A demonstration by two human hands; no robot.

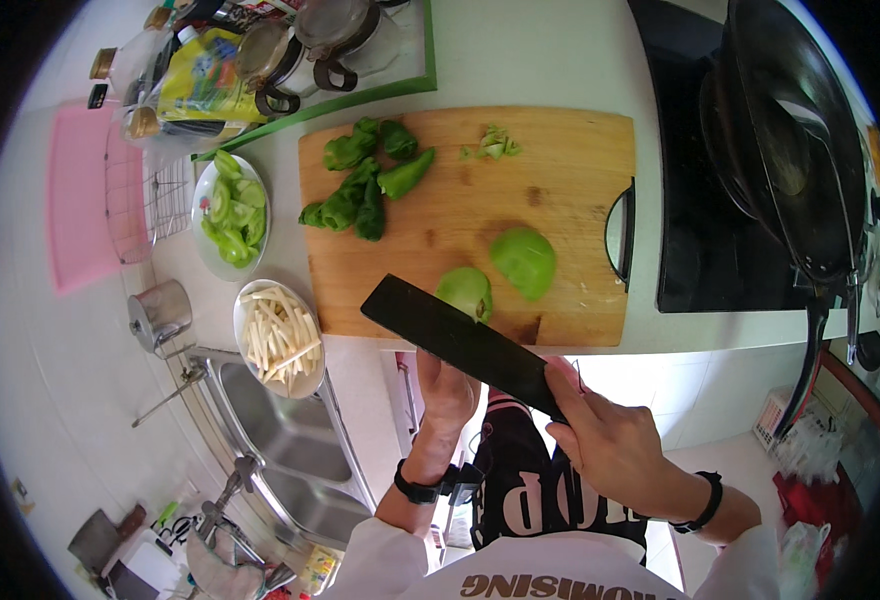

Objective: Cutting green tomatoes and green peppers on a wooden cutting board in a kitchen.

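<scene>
My right hand (608,442) grips a dark-bladed cleaver (458,341), held slantwise over the front edge of the wooden cutting board (560,165). Behind the blade is my left hand (447,390), its fingers partly hidden; whether it holds anything cannot be seen. Just past the blade lies a green vegetable piece (466,290), perhaps green tomato, partly covered by the cleaver. To its right rests a second green piece (524,262), skin up. Several wrinkled green peppers (357,184) are grouped at the board's far left. A small pile of chopped garlic (496,142) sits at the back.
Left of the board stand a plate of green wedges (236,214) and a bowl of pale strips (281,341) near the steel sink (290,420). Glass jars (342,37) occupy a green-edged tray (327,105). A black wok (792,150) is on the cooktop (680,247) at right.
</scene>
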